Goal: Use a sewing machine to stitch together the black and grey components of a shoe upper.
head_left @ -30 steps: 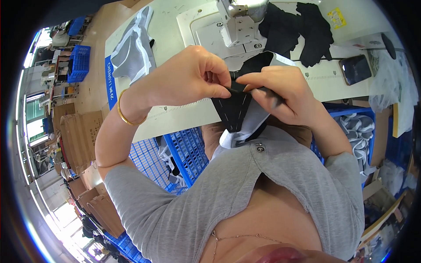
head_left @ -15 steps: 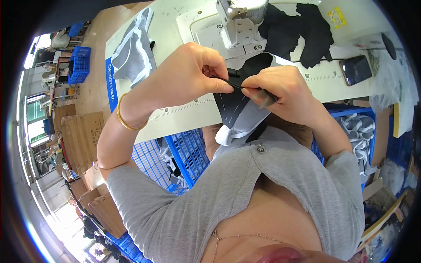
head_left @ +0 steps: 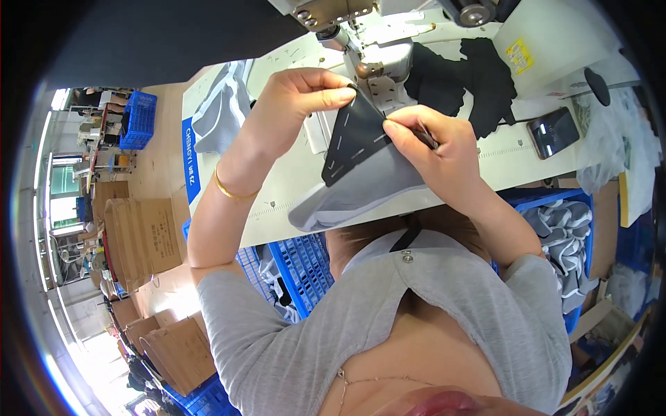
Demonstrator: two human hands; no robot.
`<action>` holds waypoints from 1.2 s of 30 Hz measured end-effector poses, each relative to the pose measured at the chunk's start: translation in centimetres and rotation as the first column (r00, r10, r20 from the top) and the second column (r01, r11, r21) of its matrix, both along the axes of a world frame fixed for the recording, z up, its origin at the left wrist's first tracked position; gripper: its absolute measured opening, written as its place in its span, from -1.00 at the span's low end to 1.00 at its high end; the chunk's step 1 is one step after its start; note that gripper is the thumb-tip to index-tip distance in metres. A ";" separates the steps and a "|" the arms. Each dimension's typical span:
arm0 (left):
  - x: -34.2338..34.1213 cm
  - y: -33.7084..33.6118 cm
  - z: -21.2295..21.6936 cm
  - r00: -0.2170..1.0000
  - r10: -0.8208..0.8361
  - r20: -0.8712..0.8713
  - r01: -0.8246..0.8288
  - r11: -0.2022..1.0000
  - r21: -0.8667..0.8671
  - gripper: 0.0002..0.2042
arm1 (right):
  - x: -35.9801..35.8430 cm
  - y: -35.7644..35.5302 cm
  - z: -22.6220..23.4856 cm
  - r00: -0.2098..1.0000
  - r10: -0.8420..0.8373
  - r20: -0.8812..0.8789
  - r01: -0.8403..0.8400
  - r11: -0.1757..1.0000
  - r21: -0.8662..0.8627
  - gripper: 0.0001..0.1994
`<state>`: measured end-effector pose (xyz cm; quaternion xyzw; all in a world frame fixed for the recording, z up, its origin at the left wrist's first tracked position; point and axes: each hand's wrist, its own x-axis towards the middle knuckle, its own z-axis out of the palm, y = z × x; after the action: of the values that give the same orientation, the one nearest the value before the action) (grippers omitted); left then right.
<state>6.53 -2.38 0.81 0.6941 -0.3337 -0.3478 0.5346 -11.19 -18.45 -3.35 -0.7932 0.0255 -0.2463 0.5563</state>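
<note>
A black fabric piece (head_left: 352,142) with white dashed marks hangs between my two hands, in front of the sewing machine (head_left: 378,66). My left hand (head_left: 309,97) pinches its upper left corner between thumb and fingers. On the right side, my right hand (head_left: 433,142) grips its edge with thumb and forefinger; a thin dark tool, its kind unclear, sticks out from the curled fingers. Grey fabric with a pale border (head_left: 354,197) hangs below the black piece, over the table's near edge. Whether the two are joined I cannot tell.
Black cut pieces (head_left: 468,83) lie right of the machine, near a phone (head_left: 553,132). More grey-and-white fabric (head_left: 223,111) rests at the table's left. Blue crates (head_left: 302,267) with fabric stand below the table, one at the right (head_left: 581,260). Clear plastic bags (head_left: 603,139) hang at the right.
My hands have moved apart, spreading the black piece between them and lifting it toward the machine. The grey fabric has come up from my lap. My head view has tilted, showing more of the machine.
</note>
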 end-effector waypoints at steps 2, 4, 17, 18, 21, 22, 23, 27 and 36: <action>0.5 -0.8 0.2 0.999 0.045 -0.007 -0.045 0.999 -0.013 -0.83 | 1.0 0.0 -0.2 0.999 -0.032 0.011 0.031 0.990 0.139 -0.84; 0.8 -1.6 0.6 0.988 0.096 -0.119 -0.110 0.987 -0.118 -0.85 | 1.6 -0.5 0.1 0.999 -0.041 0.016 0.038 0.990 0.139 -0.82; 1.9 -3.3 1.4 0.966 0.179 -0.185 -0.210 0.964 -0.164 -0.86 | 3.1 -1.1 1.2 0.996 -0.072 0.060 0.055 0.968 0.246 -0.80; 1.8 -3.3 1.4 0.967 0.190 -0.170 -0.213 0.968 -0.133 -0.83 | 3.1 -1.2 1.2 0.996 -0.067 0.053 0.051 0.965 0.256 -0.80; 1.0 -3.5 1.7 0.948 0.274 -0.164 -0.291 0.953 -0.086 -0.78 | 3.2 -1.3 1.1 0.997 -0.056 0.051 0.040 0.963 0.267 -0.80; 1.1 -3.4 1.5 0.947 0.273 -0.167 -0.290 0.953 -0.087 -0.78 | 3.2 -1.2 1.1 0.997 -0.049 0.054 0.033 0.964 0.265 -0.80; 1.3 -3.4 1.3 0.961 0.230 -0.151 -0.253 0.955 -0.156 -0.78 | 3.2 -1.0 1.0 0.997 -0.051 0.050 0.036 0.964 0.262 -0.80; 1.0 -3.7 1.2 0.977 0.213 0.008 -0.210 0.966 -0.153 -0.73 | 3.1 -0.6 0.8 0.996 -0.070 0.057 0.052 0.962 0.269 -0.78; 4.7 -2.8 -0.7 0.978 0.156 0.139 -0.149 0.987 -0.061 -0.75 | 2.8 -0.2 0.9 0.995 -0.087 0.050 0.071 0.962 0.264 -0.74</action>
<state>11.27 -5.22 0.16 0.7273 -0.3255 -0.2465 0.5516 -8.43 -18.65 -2.41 -0.7032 0.0725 -0.2868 0.6465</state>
